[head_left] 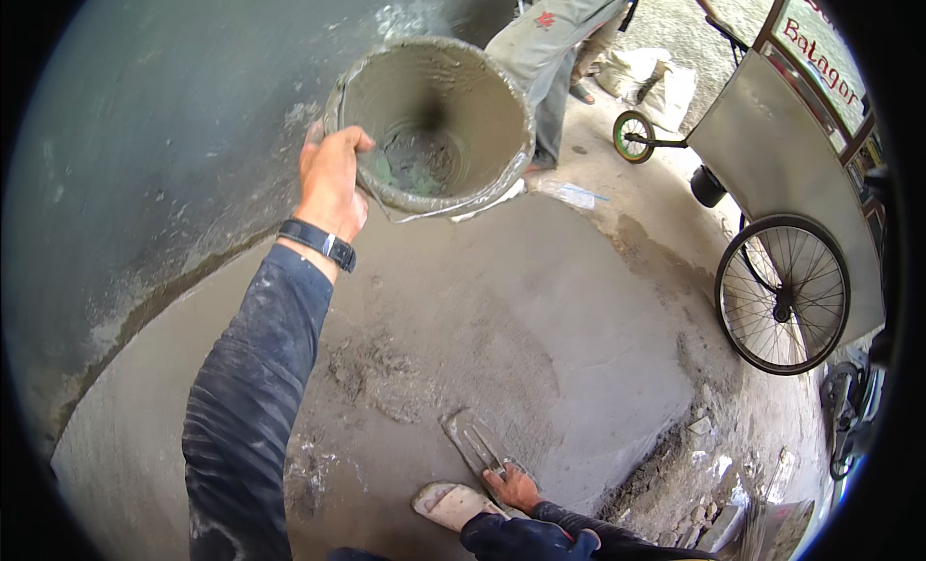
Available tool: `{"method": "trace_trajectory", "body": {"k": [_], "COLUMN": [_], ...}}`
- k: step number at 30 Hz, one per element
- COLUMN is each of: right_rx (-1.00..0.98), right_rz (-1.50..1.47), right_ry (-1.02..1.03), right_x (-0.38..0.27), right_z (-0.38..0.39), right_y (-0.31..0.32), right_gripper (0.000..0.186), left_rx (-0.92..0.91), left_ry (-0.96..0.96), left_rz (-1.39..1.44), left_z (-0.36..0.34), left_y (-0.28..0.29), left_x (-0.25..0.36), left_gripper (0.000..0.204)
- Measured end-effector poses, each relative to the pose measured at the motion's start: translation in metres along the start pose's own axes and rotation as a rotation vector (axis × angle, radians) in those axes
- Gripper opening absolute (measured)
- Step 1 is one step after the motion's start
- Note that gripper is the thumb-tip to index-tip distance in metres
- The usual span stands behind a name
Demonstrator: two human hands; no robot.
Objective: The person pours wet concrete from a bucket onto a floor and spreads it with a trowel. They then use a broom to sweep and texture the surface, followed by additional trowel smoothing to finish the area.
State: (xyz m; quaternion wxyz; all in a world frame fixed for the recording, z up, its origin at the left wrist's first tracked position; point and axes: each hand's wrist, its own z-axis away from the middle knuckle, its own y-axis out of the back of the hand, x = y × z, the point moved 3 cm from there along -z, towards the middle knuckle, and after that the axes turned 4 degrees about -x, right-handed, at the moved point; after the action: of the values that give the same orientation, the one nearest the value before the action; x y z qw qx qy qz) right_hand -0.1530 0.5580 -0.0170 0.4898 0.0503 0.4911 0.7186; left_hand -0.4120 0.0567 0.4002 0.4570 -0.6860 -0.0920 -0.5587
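Observation:
My left hand [333, 180] is raised, its fingers closed on the left rim of a bucket [376, 108]. The bucket is coated with grey cement and tilted so that its inside shows; a little wet mix lies at its bottom. Low in the view, my right hand [513, 488] is closed round the near end of a plastering trowel [470, 440], which is smeared with cement and rests on the wet cement floor [598, 320]. Rough lumps of mortar [381, 373] lie on the floor beyond the trowel. Beside my right hand is a sandalled foot [456, 506].
A grey wall [145, 146] rises on the left. Behind the bucket stands another person in grey trousers [555, 50]. A cart [796, 127] with a spoked wheel [781, 296] is at the right, and white sacks [666, 88] lie behind. Rubble [704, 513] borders the cement at lower right.

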Motion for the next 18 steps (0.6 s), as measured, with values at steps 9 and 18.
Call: {"method": "trace_trajectory", "body": {"k": [9, 18], "right_rx": [0.258, 0.546], "right_rz": [-0.934, -1.973], "right_ry": [-0.315, 0.023], "right_x": [-0.052, -0.116], "right_z": [-0.036, -0.053], "right_y": [0.203, 0.322], "right_gripper": [0.074, 0.047], "left_rx": [-0.143, -0.213], "left_ry": [0.126, 0.21], "left_rz": [-0.282, -0.347], "left_z": [0.014, 0.179], "left_y": [0.007, 0.009], "left_x": [-0.041, -0.159], "left_gripper": [0.008, 0.053]}}
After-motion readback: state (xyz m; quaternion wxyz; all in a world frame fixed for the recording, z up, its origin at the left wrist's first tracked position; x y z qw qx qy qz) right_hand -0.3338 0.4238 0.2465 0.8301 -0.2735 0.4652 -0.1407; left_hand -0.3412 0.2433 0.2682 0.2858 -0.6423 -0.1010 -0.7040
